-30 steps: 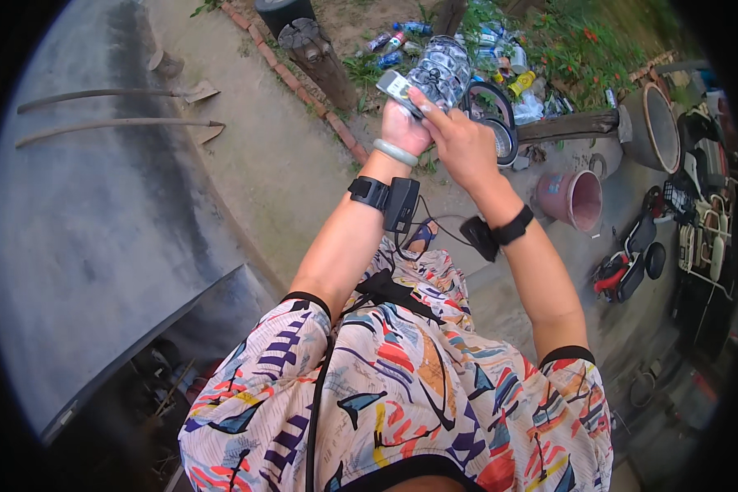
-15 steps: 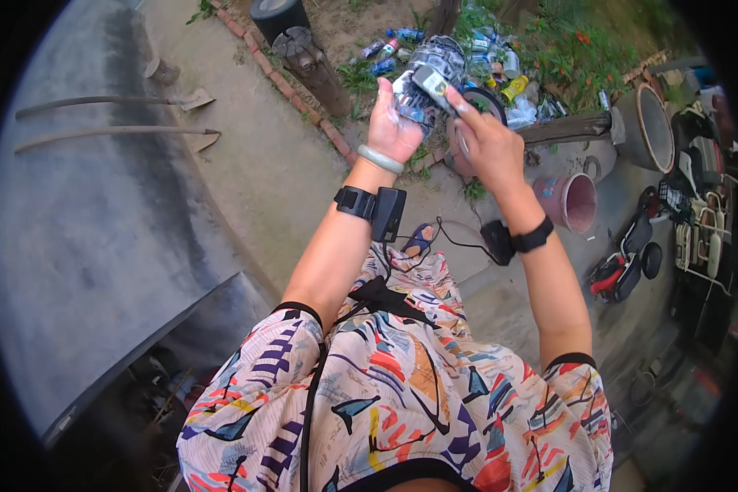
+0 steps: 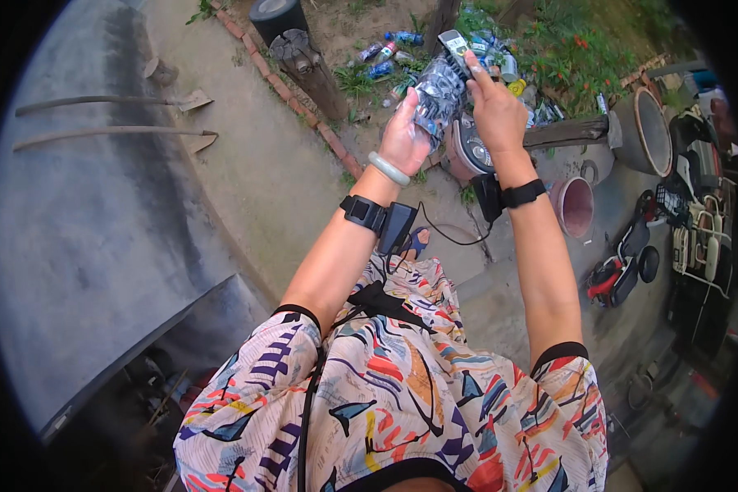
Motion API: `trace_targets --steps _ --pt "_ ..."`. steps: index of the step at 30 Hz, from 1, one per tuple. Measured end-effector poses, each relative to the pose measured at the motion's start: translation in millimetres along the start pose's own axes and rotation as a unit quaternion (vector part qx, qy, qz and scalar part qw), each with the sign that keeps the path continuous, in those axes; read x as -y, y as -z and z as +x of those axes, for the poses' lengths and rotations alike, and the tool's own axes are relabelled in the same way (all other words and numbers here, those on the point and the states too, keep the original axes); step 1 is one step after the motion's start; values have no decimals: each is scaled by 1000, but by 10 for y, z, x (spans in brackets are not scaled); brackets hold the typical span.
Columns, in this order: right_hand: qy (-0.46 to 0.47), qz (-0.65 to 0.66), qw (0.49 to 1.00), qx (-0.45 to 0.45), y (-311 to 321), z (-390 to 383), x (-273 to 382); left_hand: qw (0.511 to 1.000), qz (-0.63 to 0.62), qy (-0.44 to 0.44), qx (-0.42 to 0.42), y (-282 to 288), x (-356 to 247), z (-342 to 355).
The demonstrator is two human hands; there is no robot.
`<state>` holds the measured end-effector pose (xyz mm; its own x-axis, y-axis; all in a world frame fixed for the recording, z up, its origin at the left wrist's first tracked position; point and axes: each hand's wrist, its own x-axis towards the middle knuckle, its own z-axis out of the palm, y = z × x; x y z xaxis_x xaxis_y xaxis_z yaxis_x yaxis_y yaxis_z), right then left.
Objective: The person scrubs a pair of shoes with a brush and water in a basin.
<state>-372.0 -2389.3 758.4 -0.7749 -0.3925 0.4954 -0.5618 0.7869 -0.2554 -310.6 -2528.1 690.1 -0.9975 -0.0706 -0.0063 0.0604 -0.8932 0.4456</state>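
Observation:
My left hand (image 3: 406, 141), a pale bangle at its wrist, grips a wet grey, black and white patterned shoe (image 3: 439, 88). Its fingers are mostly hidden under the shoe, and pale suds show on the skin. Closed round a scrub brush (image 3: 453, 41) with a light back and dark bristles is my right hand (image 3: 498, 115). The brush lies at the far end of the shoe, its bristle side toward it; whether they touch I cannot tell. Just below the shoe stands a pinkish bucket (image 3: 461, 164) with something dark and round at its top.
Plastic bottles (image 3: 381, 53) and other litter lie among plants beyond my hands. A tree stump (image 3: 299, 56) rises by a brick edging (image 3: 285, 88). At right are a pink bucket (image 3: 576, 207), a large tub (image 3: 649, 131) and a red-and-black scooter (image 3: 623, 262). Two long-handled tools (image 3: 115, 131) lie at left.
My right hand has moved the brush up and away, to the shoe's far end. The shoe has come nearer and tilted, showing more of its side and more of the bucket.

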Motion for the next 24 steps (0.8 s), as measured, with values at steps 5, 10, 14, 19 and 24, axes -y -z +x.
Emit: trace_targets --steps 5,10,14,19,24 --pt "31 108 989 98 -73 -321 132 960 273 22 -61 353 -166 -88" --pt "-7 52 990 131 -65 -65 -62 767 608 178 -101 291 -240 -54" --pt "79 63 979 177 -111 -153 72 651 749 117 36 337 -288 -150" --pt "6 112 972 209 -83 -103 -33 562 808 150 93 507 -269 34" --pt "165 81 960 213 -150 -286 392 631 770 71 65 666 -272 -76"
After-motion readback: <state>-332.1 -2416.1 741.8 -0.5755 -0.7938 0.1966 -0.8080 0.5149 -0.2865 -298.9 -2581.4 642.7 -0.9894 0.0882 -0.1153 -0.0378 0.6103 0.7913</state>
